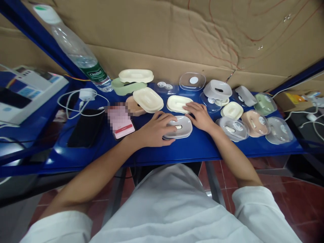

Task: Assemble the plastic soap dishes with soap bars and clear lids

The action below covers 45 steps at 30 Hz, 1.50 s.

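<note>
Half-curled, my left hand (162, 130) clasps the left end of the grey case (186, 127) | my right hand (201, 116), loosely open, touches the cream tray (176, 103) just beyond | lit phone (123, 125) left of both | clear-lidded boxes (255, 123) right | water bottle (78, 54) farther left | cardboard (141, 33) behind

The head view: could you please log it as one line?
left hand: on grey oval plastic dish | right hand: at cream oval plastic dish | surface: blue table
</note>
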### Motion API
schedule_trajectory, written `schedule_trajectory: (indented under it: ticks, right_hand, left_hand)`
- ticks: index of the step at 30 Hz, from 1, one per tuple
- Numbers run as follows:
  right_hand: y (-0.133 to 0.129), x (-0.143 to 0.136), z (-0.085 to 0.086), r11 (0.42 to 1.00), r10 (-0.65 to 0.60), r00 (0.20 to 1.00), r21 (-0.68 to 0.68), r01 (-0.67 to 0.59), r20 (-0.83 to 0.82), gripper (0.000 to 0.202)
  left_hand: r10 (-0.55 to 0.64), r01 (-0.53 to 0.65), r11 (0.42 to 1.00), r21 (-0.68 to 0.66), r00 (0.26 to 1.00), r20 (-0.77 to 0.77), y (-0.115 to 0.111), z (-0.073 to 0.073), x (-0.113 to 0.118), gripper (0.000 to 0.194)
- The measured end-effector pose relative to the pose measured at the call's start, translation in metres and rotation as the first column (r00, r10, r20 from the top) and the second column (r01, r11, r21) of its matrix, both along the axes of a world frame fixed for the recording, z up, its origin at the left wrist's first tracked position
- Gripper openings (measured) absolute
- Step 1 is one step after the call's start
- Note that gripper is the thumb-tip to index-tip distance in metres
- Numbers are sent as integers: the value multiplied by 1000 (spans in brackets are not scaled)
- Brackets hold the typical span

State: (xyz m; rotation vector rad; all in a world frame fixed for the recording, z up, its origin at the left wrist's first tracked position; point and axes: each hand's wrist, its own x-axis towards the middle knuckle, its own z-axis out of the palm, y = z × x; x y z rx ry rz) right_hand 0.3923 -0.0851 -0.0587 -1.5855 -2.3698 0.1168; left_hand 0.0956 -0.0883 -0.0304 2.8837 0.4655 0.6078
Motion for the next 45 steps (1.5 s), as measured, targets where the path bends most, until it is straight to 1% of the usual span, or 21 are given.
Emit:
schedule_trajectory:
  ticks: [3, 5, 9, 15, 21, 25, 27, 29, 32, 35, 38, 41, 45]
  right_hand:
    - [-2, -4, 0, 1000, -8, 1000, 28, 8, -7, 42]
    - [-4, -6, 2, 999, -23, 1000, 48, 23, -17, 43]
    - [-4, -6, 5, 996, -66, 996, 63, 69, -56, 45]
    - [-3, -5, 8, 996, -87, 992, 17, 89, -88, 42]
    - [-3, -5, 11, 995, -96, 992, 18, 98, -82, 44]
    - [-7, -5, 9, 996, -87, 994, 12, 88, -62, 45]
    - [-6, -5, 10, 993, -98, 994, 55, 100, -45, 46]
    - [2, -4, 15, 978, -145, 989, 150, 146, -21, 51]
    - [30, 0, 28, 938, -236, 971, 270, 218, 36, 59]
    - [68, 3, 38, 920, -309, 946, 282, 272, 94, 65]
    - [94, -1, 38, 901, -383, 915, 272, 338, 129, 73]
    - [100, -13, 34, 885, -425, 895, 267, 381, 132, 77]
    - [92, -23, 34, 859, -458, 884, 303, 413, 92, 70]
  left_hand:
    - [24, -25, 999, -26, 1000, -7, 2, 2, -2, 35]
    - [37, -38, 999, -37, 999, -14, 2, 2, -4, 38]
    - [30, -30, 999, -17, 999, -41, 3, 0, -5, 35]
    - [33, -33, 999, -19, 999, -26, 2, -3, -2, 33]
    - [19, -20, 998, -53, 1000, -6, 4, -5, -2, 26]
    - [17, -17, 997, -78, 1000, 1, 4, -7, -1, 27]
    - [14, -13, 995, -97, 1000, 2, 3, -8, 0, 28]
    - [1, -1, 993, -122, 1000, -2, 1, -9, 2, 29]
    - [-25, 22, 987, -158, 1000, -16, 1, -9, 3, 28]
    - [-21, 17, 983, -185, 1000, -15, 2, -9, 2, 27]
    - [-17, 15, 982, -189, 1000, -8, 5, -10, 0, 27]
    - [-23, 23, 985, -170, 1000, 6, 6, -12, -1, 28]
    - [-22, 24, 985, -172, 1000, 12, 7, -15, 0, 27]
